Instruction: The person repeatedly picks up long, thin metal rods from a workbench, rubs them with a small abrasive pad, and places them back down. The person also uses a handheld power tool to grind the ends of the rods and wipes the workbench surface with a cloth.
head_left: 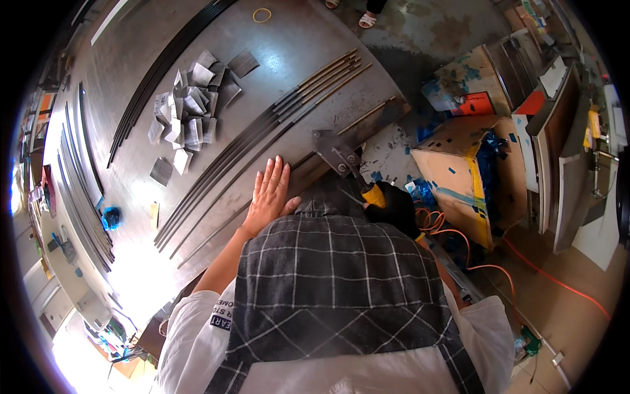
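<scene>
My left hand (pixel 271 192) lies flat, fingers stretched, over a thin dark rod at the near edge of the metal table (pixel 216 141). My right hand (pixel 392 206), in a black glove, is wrapped round the yellow grip of a hand tool with a dark, bolted metal head (pixel 337 155). Aligned with that head, a thin rod (pixel 365 117) with a brownish end sticks out on its far side. Whether the tool grips it I cannot tell. Beyond my left hand lie several parallel dark rods (pixel 239 141), their far ends brownish.
A pile of small grey rectangular pieces (pixel 190 102) sits left of the rods, near a dark bundle of long strips (pixel 154 75). More strips (pixel 82 190) line the far left. At right stand a cardboard box (pixel 453 174) and an orange hose (pixel 489 266). A person's sandalled foot (pixel 367 20) shows beyond.
</scene>
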The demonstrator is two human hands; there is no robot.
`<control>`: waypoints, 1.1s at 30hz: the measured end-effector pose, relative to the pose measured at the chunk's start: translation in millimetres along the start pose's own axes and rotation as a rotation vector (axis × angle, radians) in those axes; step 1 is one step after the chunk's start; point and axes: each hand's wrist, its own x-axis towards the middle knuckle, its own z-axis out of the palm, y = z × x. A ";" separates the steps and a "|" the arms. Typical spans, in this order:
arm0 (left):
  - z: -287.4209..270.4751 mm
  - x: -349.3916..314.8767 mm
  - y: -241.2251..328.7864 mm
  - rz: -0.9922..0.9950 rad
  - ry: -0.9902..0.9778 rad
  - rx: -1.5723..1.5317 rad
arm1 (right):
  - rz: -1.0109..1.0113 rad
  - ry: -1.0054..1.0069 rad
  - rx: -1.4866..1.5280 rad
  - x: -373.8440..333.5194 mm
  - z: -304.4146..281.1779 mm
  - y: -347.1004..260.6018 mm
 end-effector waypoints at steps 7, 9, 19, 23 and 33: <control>-2.2 4.3 0.4 -0.009 -0.016 0.010 | -0.011 -0.058 -0.044 9.0 -7.9 -17.0; -1.7 3.9 -0.4 -0.005 -0.015 0.015 | -0.031 -0.007 -0.060 7.1 -6.5 -17.9; 2.2 1.8 -1.4 -0.001 0.007 0.020 | 0.101 0.064 -0.008 -2.7 -0.8 -9.8; 3.1 2.8 -2.0 0.004 0.024 0.034 | 0.092 0.149 0.017 -7.8 4.4 -8.7; -13.2 47.6 35.4 0.001 0.191 0.012 | 0.185 0.402 0.506 -38.1 22.9 -12.7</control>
